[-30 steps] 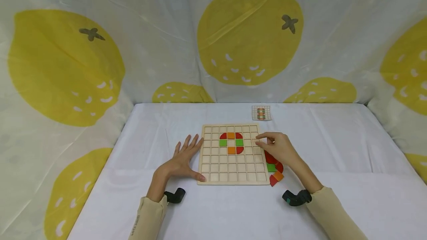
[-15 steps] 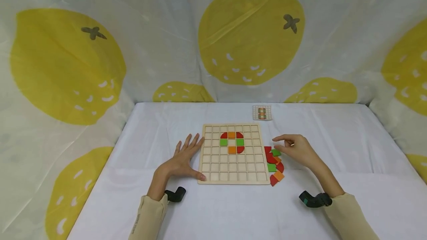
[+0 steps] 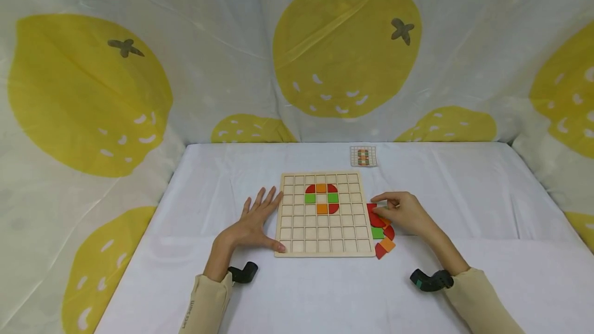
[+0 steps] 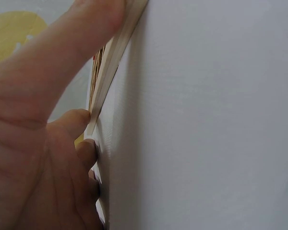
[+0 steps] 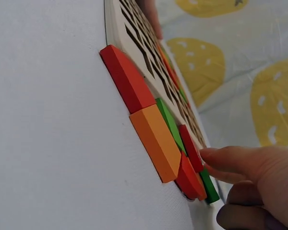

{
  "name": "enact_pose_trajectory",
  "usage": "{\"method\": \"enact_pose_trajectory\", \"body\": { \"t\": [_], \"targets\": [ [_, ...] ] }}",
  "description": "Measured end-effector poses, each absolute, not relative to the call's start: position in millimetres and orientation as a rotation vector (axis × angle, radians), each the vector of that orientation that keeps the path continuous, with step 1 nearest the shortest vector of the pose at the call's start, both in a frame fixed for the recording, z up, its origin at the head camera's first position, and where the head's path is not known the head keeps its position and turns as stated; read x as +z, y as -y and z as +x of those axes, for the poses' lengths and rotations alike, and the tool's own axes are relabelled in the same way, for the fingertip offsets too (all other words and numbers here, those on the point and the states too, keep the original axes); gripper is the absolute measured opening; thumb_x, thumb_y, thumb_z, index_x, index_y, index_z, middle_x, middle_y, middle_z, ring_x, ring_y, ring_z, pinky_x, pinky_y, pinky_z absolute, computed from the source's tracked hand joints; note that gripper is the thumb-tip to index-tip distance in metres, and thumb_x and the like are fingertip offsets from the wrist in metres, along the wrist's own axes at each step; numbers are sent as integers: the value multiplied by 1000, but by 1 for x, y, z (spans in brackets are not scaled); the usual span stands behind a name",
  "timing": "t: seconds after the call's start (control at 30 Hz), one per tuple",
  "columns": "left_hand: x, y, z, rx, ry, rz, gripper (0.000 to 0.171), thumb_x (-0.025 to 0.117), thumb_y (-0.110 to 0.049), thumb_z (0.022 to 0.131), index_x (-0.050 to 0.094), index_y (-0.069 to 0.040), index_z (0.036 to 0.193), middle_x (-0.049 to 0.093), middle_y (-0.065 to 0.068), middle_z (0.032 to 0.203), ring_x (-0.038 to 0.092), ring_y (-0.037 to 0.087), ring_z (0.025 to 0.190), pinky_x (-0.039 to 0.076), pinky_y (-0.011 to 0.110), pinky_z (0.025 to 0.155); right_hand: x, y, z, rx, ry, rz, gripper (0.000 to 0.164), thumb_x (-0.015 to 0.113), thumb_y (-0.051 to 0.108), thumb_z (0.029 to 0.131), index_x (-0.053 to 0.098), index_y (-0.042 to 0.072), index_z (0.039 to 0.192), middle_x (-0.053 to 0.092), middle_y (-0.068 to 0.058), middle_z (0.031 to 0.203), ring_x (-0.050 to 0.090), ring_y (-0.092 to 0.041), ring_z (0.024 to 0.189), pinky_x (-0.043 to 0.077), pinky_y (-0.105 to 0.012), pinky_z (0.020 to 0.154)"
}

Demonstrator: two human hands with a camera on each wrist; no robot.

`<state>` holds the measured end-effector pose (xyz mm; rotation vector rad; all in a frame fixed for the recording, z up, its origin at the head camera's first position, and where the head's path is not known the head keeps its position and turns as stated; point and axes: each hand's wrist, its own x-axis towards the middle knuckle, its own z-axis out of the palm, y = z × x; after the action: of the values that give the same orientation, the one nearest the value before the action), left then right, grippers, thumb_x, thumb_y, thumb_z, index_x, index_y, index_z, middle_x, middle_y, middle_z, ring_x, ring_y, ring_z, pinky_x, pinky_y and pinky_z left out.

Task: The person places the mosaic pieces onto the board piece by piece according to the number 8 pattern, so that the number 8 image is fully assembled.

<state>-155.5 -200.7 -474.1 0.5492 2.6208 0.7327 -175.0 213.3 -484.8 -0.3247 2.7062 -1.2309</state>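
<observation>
My left hand (image 3: 252, 226) lies with fingers spread along the left edge of a square wooden grid board (image 3: 329, 249), its thumb on the near left corner. In the left wrist view, the thumb (image 4: 57, 62) overlaps the board's edge. On the grid, red, orange and green tiles form part of a ring. My right hand (image 3: 403, 213) is at the loose tiles beside the board's right edge. Its thumb and forefinger are bent around a red tile (image 5: 192, 148), a fingertip right at its upper side; I cannot tell whether they grip it. Its other fingers are curled.
Loose tiles lie along the board's right edge, some overlapping, among them an orange tile (image 3: 387, 244) and a green tile (image 3: 378, 233). A small pattern card (image 3: 363, 156) lies behind the board. A lemon-print cloth (image 3: 348, 45) hangs behind the white-covered table.
My right hand moved right from the board's edge, then down and left to the red tile among the loose ones. The left hand and the tiles on the grid stayed in place.
</observation>
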Motion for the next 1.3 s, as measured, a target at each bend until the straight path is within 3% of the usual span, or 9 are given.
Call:
{"method": "enact_pose_trajectory", "body": {
  "t": [0.67, 1.3],
  "targets": [
    [-476, 202, -155, 742, -2624, 540, 138, 94, -53, 67, 10, -14, 168, -4, 10, 176, -16, 38, 162, -12, 66, 126, -485, -211, -175, -1213, -2734, -284, 20, 81, 19, 90, 78, 6, 105, 37, 3, 60, 36, -10, 53, 27, -21, 49],
    [-473, 201, -154, 763, -2617, 555, 137, 95, -51, 67, 10, -13, 168, -4, 12, 176, -15, 39, 162, -12, 67, 126, -484, -214, -175, -1182, -2797, -62, 23, 81, 24, 90, 76, 4, 100, 43, 2, 58, 41, -14, 54, 29, -23, 49]
  ]
}}
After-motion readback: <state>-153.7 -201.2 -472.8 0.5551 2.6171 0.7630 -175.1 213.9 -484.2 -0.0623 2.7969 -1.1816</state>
